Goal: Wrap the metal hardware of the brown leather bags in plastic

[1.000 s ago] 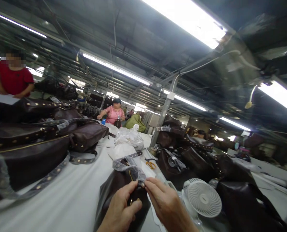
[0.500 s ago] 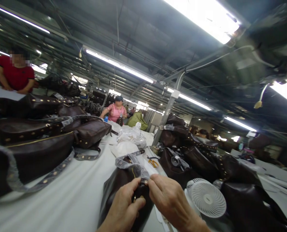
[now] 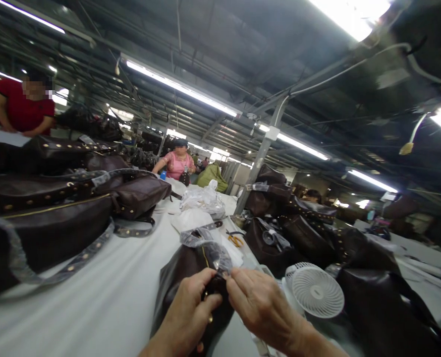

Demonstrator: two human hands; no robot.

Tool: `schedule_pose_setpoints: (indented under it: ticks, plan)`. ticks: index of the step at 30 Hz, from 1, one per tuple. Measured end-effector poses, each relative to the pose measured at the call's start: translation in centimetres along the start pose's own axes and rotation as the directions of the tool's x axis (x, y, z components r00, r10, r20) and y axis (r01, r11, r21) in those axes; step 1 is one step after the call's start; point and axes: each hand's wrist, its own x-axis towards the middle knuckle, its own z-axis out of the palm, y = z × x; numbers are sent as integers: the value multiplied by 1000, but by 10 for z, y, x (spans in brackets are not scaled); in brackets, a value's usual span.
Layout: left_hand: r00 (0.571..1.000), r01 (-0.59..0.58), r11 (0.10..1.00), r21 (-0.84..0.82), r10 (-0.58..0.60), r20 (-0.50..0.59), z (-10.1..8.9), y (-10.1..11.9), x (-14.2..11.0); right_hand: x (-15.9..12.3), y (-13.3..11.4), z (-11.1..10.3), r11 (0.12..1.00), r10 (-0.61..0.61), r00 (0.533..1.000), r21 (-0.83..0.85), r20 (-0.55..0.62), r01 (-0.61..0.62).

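A dark brown leather bag (image 3: 172, 277) lies in front of me on the white-covered table. Its studded strap (image 3: 200, 238) is wrapped in clear plastic and arches over the far end, beside a gold zipper. My left hand (image 3: 192, 307) is closed on the bag's edge near the strap's near end, thumb and finger pinching it; a gold-coloured metal piece shows by the thumb. Close against it on the right, my right hand (image 3: 259, 302) pinches the plastic-wrapped strap end. The fingertips of both hands almost meet, and they hide the exact spot they grip.
Brown bags (image 3: 60, 233) fill the left side, and more bags (image 3: 305, 243) are heaped on the right. A white fan (image 3: 317, 290) stands by my right forearm. Orange-handled scissors (image 3: 235, 240) and crumpled clear plastic (image 3: 203, 201) lie beyond the bag. Two co-workers stand farther back.
Both hands stay at the same spot on the bag. The right fingers have shifted slightly on the strap end, and the plastic there is bunched differently. The camera view has tilted slightly.
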Motion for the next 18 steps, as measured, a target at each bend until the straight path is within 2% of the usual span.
schedule_pose_setpoints:
  ticks: [2,5,8,11,13,18]
  plan:
    - [1000,8,1000,0,-8,2,0,1,-1,0,-1,1,1000,14,1000,-5,-19,-14]
    - [998,25,1000,-17,-26,-53,3,1,-2,-4,-4,3,999,53,997,-3,-62,-53]
    - [994,16,1000,-15,-17,-104,7,1,-2,-7,-6,7,987,154,982,-39,-110,-159]
    - [997,23,1000,-19,-24,-77,7,1,-2,-4,-8,13,970,229,961,-49,-151,-239]
    - [997,33,999,-27,-35,-75,4,3,-2,1,-8,13,979,192,972,-45,-134,-200]
    - [995,29,999,-13,-30,-97,-1,6,-3,13,-6,4,999,14,998,-39,-54,-16]
